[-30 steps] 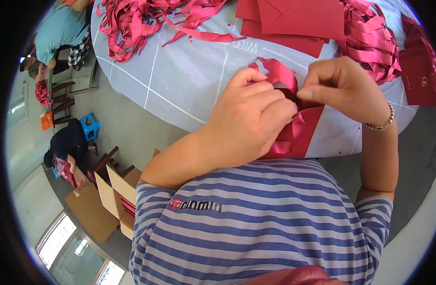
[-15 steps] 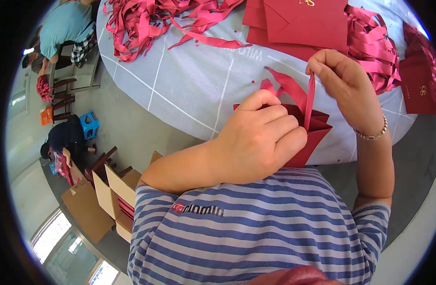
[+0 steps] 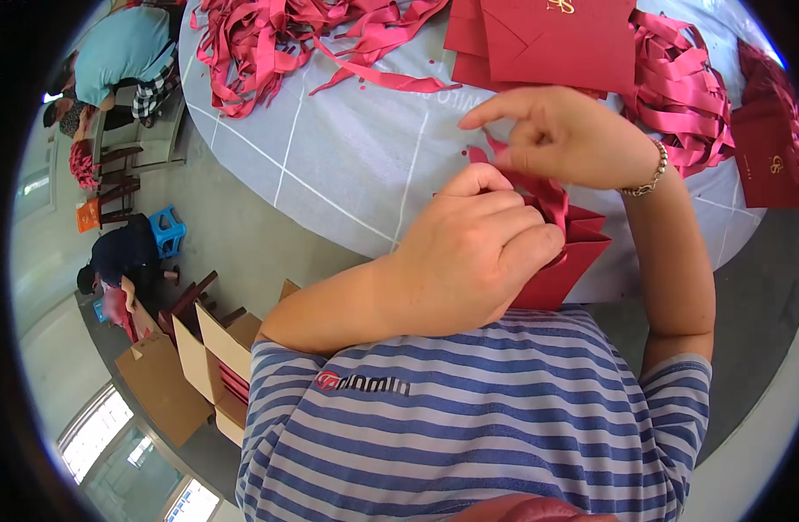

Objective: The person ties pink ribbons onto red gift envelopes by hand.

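Note:
My left hand (image 3: pixel 482 248) is closed on the top of a small red paper bag (image 3: pixel 552 283), which leans near the table's front edge by my body. Its fingers cover much of the bag's opening. A red ribbon (image 3: pixel 553 204) rises from the bag between my hands, and part of it passes behind my right hand. Above it, my right hand (image 3: pixel 569 135), with a bead bracelet at the wrist, has its index finger stretched to the left and the thumb apart from it. I see nothing between those fingers; the other fingers are curled.
Loose red ribbons (image 3: pixel 251 56) lie at the table's far left, and a ribbon bundle (image 3: pixel 678 87) at the right. Flat red bags (image 3: pixel 560 43) are stacked at the back. Cardboard boxes (image 3: pixel 160 387) stand on the floor; a person (image 3: pixel 125 252) bends near a blue stool (image 3: pixel 166 228).
My right hand has let go of the upright ribbon and swung left over the bag, its index finger now stretched out. The ribbon has dropped lower. My left hand stays on the bag.

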The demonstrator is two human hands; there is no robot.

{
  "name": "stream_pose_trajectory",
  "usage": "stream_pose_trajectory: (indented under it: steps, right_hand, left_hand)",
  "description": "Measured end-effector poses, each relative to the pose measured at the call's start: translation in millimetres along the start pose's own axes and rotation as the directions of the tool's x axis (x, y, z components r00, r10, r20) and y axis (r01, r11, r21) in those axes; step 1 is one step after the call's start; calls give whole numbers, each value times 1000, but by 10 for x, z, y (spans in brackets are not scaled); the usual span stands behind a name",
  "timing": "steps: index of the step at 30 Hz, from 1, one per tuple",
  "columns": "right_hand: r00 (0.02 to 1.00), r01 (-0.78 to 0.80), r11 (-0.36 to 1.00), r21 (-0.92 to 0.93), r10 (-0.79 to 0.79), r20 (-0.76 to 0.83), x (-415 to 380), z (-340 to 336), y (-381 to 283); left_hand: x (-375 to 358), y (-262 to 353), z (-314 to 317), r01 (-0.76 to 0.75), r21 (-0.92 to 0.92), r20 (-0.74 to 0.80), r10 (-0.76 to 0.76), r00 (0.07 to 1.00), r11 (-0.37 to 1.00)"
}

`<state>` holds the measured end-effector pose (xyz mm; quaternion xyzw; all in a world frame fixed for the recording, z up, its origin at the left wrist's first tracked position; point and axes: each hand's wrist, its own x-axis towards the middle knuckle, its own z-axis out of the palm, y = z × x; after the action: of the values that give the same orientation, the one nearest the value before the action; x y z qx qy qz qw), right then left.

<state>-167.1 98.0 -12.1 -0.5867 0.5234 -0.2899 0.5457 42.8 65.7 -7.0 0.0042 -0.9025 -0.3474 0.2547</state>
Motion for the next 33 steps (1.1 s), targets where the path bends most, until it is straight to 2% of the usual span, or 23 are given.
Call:
stream_pose_trajectory:
  steps: [1, 3, 4, 6, 8, 9, 10, 11, 13, 14, 16, 17, 19, 20, 22, 23, 24, 26, 27, 29, 30, 32, 33]
  right_hand:
    - [1000, 3, 1000, 0, -3, -2, 27, -31, -36]
    - [989, 0, 967, -255, 38, 144, 72, -41, -74]
    - [989, -3, 968, -251, 40, 142, 77, -31, -28]
    - [1000, -5, 995, -103, 8, 30, 93, 36, 88]
    - [956, 35, 962, -271, -111, -272, 46, 91, 77]
    - [885, 13, 927, -374, -185, -427, 62, 94, 164]
    - [875, -71, 904, -422, -147, -461, 53, 33, 201]
    - [872, -71, 908, -412, -144, -468, 73, 49, 235]
    - [836, -227, 912, -343, 2, -548, 73, 80, 280]
    - [827, -160, 937, -309, -44, -560, 71, 105, 308]
    - [841, -35, 996, -84, -16, -541, 41, 94, 304]
    - [864, -79, 995, 66, 102, -492, -28, 35, 241]
    - [728, 225, 962, 157, -59, -683, -178, 131, 151]
    - [612, 240, 967, 82, -85, -786, -322, 139, 85]
    - [500, 105, 990, -92, -133, -856, -570, 187, 141]
    - [570, 24, 999, -24, -33, -821, -757, 229, 40]
    - [722, -6, 1000, 29, 24, -691, -949, 267, -87]
    - [858, -101, 990, 97, 135, -495, -1195, 378, -210]
    - [852, -4, 1000, -29, -12, -524, -1262, 444, -135]
    - [698, 49, 949, -312, -256, -669, -1424, 459, -44]
    - [636, -46, 938, -344, -237, -734, -1582, 407, -71]
    - [373, -115, 987, -112, -61, -926, -1896, 354, 1]
    - [187, 39, 999, 21, 13, -982, -1971, 312, -67]
  left_hand:
    - [2, -9, -1, -3, 0, 8, 3, 1000, 1000]
    - [2, -8, -1, -4, -6, 19, 4, 1000, 1000]
    - [4, -14, -4, 11, -6, 22, -11, 1000, 1000]
    - [8, -34, -16, 32, -9, 33, -32, 999, 999]
    - [-16, -58, -34, 47, 63, 42, -50, 998, 997]
    - [-40, -83, -33, 126, 37, 92, -129, 987, 991]
    - [-52, -122, -38, 135, 38, 106, -138, 985, 990]
    - [-46, -170, -46, 182, -1, 107, -181, 978, 983]
    - [-6, -214, -53, 241, -77, 99, -233, 967, 967]
    - [8, -208, -55, 231, -82, 99, -223, 970, 969]
    - [51, -194, -88, 314, -138, 172, -289, 942, 939]
    - [62, -180, -113, 291, -143, 169, -266, 949, 946]
    - [71, -126, -134, 384, -106, 133, -370, 920, 917]
    - [76, -106, -141, 374, -102, 75, -368, 927, 922]
    - [70, -101, -157, 399, -101, -49, -405, 913, 911]
    - [82, -76, -159, 440, -103, -115, -450, 886, 892]
    - [132, -66, -170, 363, -87, -157, -372, 915, 928]
    - [272, 30, -208, 280, -63, -177, -287, 942, 958]
    - [354, 34, -200, 178, -36, -147, -182, 972, 983]
    - [429, 12, -129, -7, 5, -139, 8, 990, 1000]
    - [508, 46, -83, -55, 59, -204, 66, 977, 997]
    - [565, 39, -3, -103, 103, -279, 129, 952, 989]
    - [568, 18, 4, -115, 107, -282, 141, 949, 988]
